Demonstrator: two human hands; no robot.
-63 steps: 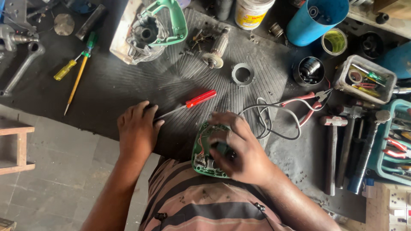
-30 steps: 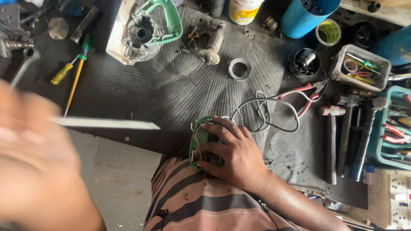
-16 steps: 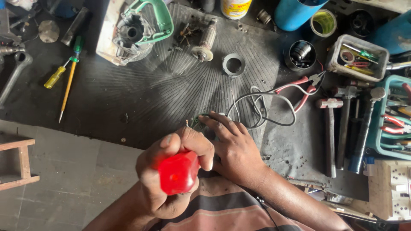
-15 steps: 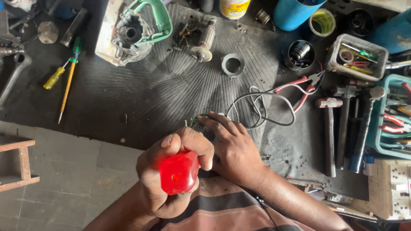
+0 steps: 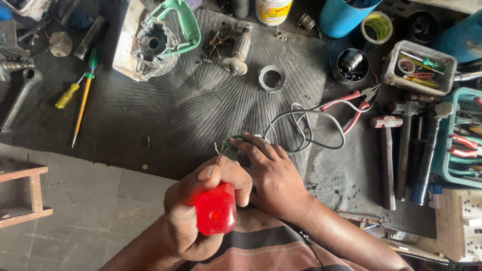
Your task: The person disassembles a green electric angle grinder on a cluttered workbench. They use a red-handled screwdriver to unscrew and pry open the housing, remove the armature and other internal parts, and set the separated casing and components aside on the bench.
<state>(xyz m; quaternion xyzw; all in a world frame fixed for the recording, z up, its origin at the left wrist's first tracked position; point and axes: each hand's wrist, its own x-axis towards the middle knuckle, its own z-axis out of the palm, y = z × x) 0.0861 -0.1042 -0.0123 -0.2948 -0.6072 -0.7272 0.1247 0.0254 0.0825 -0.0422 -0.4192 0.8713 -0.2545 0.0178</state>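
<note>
My left hand is wrapped around a red-handled screwdriver, held upright with the handle's butt toward the camera and its tip hidden below. My right hand presses down on a small green tool housing part at the near edge of the dark rubber mat; most of that part is hidden under both hands. Grey and white wires run from under my right hand across the mat toward the red-handled pliers.
Farther back lie a green power-tool body, a motor armature and a metal ring. A yellow screwdriver and a wrench lie left. Hammers, a tool tray and small parts tubs crowd the right.
My left hand picked the red screwdriver off the mat, swung it up and brought it down upright over the green part. My right hand stayed on that part throughout.
</note>
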